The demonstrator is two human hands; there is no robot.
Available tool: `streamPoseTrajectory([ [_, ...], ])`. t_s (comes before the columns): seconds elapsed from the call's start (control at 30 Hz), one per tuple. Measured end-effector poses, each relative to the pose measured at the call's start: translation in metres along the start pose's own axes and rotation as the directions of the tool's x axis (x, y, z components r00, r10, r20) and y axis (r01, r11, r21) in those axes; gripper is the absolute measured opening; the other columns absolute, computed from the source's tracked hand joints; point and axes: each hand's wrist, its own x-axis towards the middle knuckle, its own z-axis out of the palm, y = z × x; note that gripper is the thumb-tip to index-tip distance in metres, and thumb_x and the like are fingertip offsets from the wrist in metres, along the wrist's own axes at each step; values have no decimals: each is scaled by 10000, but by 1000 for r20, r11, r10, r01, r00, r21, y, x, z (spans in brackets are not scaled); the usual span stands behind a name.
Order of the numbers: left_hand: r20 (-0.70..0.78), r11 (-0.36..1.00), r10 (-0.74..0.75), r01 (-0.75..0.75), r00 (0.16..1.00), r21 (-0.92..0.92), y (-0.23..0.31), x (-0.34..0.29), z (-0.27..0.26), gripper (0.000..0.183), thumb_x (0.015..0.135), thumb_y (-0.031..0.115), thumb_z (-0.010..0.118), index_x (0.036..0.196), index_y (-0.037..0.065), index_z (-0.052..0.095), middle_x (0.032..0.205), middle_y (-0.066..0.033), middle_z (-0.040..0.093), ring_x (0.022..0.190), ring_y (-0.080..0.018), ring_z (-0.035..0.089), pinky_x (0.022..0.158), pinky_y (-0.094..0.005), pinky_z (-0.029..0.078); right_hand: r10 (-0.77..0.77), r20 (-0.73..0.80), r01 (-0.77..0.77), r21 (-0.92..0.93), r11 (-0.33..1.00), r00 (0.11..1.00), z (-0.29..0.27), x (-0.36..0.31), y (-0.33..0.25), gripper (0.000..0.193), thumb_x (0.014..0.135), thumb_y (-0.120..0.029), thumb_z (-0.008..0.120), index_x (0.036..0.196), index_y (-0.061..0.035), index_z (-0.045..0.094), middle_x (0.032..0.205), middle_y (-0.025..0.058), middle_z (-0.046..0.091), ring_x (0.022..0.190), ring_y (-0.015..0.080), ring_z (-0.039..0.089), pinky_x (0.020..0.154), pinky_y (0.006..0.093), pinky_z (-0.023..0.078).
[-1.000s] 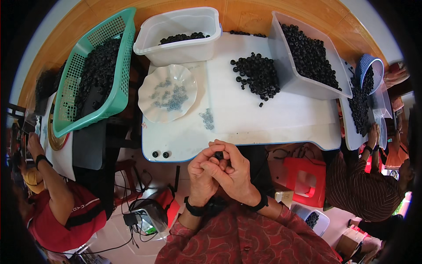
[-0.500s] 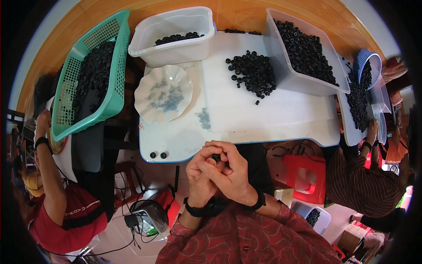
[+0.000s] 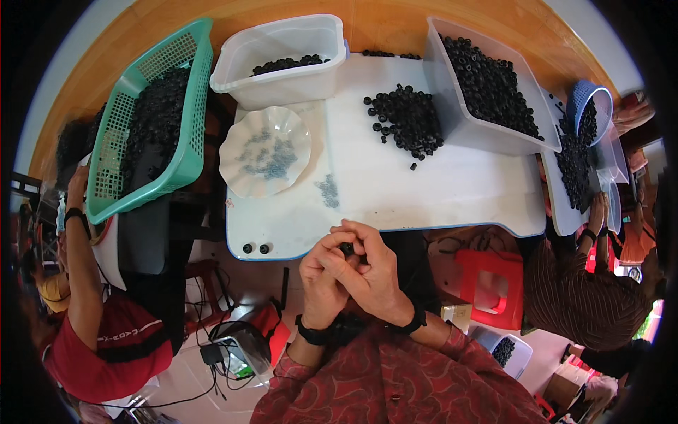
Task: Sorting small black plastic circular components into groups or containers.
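Black rubbery-looking little ring (image 3: pixel 347 249), pinched right between both hands at the near edge of the white desk (image 3: pixel 438 191). Left hand (image 3: pixel 323 279) and right hand (image 3: pixel 373 272) are pressed together, fingertips closed on it, so most of it is hidden. My guess is it's light, a bit springy, and easy to fumble, so gripping the outer rim with fingertips seems smartest. Two more like it (image 3: pixel 255 249) sit at the desk's near-left corner, a loose heap of the same black rings (image 3: pixel 406 121) sits farther out, and a scalloped white plastic dish (image 3: pixel 265 150) holds small grey bits.
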Motion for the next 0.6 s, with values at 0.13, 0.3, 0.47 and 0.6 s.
streamPoseTrajectory([
  [0.13, 70, 972, -71, 84, 995, -220, 2, 3, -10, 322, 986, 202, 543, 1187, -50, 548, 1019, -124, 594, 723, -126, 544, 757, -289, 553, -282, -57, 271, -156, 950, 958, -15, 4, -10, 464, 793, -116, 748, 1178, 49, 547, 1052, 194, 608, 955, 320, 604, 837, 332, 486],
  [0.3, 141, 913, -56, 107, 989, -393, 9, 2, -14, 336, 988, 214, 534, 1237, -11, 536, 1033, -137, 582, 758, -114, 485, 687, -262, 513, -620, -276, 674, 193, 713, 734, -55, -7, -82, 190, 708, 17, 635, 897, 29, 630, 840, 180, 643, 729, 240, 638, 649, 362, 516],
  [0.47, 160, 912, -47, 108, 986, -395, 15, -3, -15, 329, 975, 224, 558, 1235, 22, 543, 1029, -139, 572, 735, -96, 425, 622, -208, 448, -562, 39, 511, 369, 777, 826, -110, -56, -160, 254, 878, -107, 670, 1128, -148, 666, 1058, -15, 626, 1020, 144, 540, 874, 338, 438],
  [0.6, 223, 886, -8, 110, 975, -450, 11, -2, -20, 292, 1011, 211, 483, 1195, -6, 553, 1021, -147, 603, 751, -138, 532, 674, -305, 545, -801, -209, 801, 380, 462, 561, -98, -34, -163, 187, 885, -91, 641, 1062, -142, 678, 1069, -26, 630, 1057, 138, 536, 870, 323, 434],
])
